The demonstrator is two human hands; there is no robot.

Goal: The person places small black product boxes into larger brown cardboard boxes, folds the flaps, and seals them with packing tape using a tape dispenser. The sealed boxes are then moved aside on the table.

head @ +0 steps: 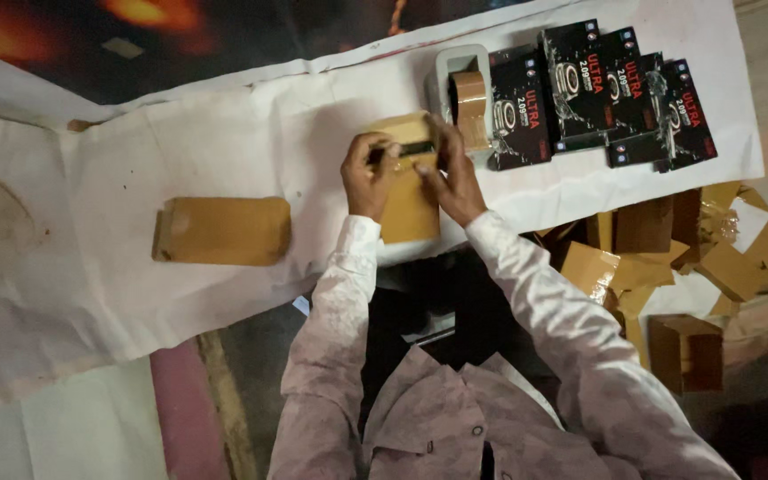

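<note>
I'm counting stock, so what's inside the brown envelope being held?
Both hands, left hand and right hand, hold the brown envelope at its open top, where a dark box edge shows. The rest of the contents is covered by the paper.

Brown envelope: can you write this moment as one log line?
left hand: holds brown envelope | right hand: holds envelope top | beside: tape dispenser, black boxes
</note>
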